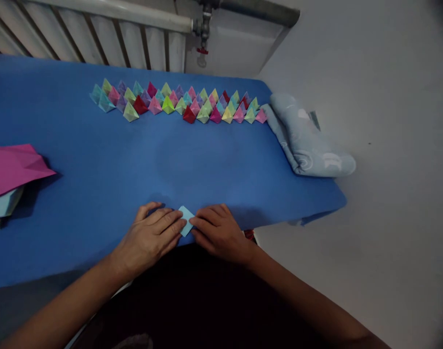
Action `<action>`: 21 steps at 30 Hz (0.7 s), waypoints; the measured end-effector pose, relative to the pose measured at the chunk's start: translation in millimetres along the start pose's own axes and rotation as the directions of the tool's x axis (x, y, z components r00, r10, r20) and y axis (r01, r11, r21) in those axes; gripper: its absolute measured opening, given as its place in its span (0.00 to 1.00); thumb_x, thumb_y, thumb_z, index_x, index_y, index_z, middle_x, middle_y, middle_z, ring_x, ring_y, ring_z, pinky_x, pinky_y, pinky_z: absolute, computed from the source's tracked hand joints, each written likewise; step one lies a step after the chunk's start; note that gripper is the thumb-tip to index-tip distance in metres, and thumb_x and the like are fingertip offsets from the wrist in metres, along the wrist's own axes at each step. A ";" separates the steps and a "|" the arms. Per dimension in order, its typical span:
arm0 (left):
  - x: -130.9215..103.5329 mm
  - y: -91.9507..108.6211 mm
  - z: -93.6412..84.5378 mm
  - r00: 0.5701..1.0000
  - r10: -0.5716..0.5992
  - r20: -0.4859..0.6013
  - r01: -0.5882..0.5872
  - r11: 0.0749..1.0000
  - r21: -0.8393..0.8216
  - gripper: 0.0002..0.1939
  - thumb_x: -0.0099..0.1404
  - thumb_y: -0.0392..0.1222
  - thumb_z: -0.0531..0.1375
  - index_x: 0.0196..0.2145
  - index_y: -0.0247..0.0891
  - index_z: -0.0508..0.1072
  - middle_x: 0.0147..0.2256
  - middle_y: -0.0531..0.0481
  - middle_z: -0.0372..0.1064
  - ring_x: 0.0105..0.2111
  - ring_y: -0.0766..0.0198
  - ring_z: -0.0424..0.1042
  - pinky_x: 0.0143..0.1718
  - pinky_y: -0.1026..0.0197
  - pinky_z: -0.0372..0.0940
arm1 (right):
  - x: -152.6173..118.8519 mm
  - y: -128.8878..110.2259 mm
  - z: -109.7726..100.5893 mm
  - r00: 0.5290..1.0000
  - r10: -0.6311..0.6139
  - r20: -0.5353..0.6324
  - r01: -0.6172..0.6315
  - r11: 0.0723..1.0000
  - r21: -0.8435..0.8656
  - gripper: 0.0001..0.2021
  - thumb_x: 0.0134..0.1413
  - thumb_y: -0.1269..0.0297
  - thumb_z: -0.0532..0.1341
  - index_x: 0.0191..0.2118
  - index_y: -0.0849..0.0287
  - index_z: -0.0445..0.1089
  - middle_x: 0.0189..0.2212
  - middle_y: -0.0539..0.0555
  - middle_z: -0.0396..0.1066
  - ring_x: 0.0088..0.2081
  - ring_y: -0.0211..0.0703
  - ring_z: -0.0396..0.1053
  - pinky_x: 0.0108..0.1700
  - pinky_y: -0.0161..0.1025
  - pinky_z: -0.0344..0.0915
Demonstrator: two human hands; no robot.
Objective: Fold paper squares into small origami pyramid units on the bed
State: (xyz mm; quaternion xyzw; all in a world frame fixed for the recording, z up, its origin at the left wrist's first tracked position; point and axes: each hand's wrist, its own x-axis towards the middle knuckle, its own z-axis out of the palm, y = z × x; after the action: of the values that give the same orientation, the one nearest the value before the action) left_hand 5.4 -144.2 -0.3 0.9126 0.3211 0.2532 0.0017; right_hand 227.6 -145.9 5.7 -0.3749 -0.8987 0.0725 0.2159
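Though small, a pale-blue, straight-edged paper diamond [187, 228].

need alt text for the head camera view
A person's left hand and right hand touch a small blue paper near the edge of a blue surface. Beyond are rows of colourful folded paper pieces, with a folded cloth at right and pink paper at left.

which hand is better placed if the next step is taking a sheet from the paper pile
Probably the left hand: it sits on the same side as the paper pile and is nearer to it. The right hand is on the far side of the small blue paper.
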 end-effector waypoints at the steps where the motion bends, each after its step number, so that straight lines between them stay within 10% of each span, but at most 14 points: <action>1: -0.3 0.5 0.8 1.000 -0.006 -0.013 0.006 1.000 0.001 0.11 0.67 0.35 0.57 0.47 0.37 0.73 0.45 0.46 0.76 0.43 0.57 0.74 0.52 0.47 0.58 | -0.1 0.4 0.7 1.000 -0.005 -0.014 0.005 1.000 0.000 0.08 0.62 0.65 0.56 0.44 0.60 0.70 0.37 0.55 0.73 0.39 0.44 0.65 0.41 0.43 0.58; 21: 7.8 6.6 -0.1 0.940 -0.335 0.062 0.341 0.920 -0.195 0.08 0.70 0.39 0.55 0.40 0.39 0.74 0.42 0.50 0.76 0.41 0.58 0.71 0.47 0.50 0.57 | 10.4 -3.5 -0.2 0.958 0.285 0.034 -0.286 0.933 0.218 0.07 0.62 0.68 0.56 0.35 0.59 0.71 0.39 0.55 0.74 0.40 0.44 0.68 0.44 0.44 0.59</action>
State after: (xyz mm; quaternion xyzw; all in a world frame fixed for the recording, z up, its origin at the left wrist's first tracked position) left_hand 14.4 -144.9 4.4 0.8419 0.4462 0.2681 0.1425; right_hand 218.9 -141.0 10.4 -0.4750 -0.8213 0.2027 0.2423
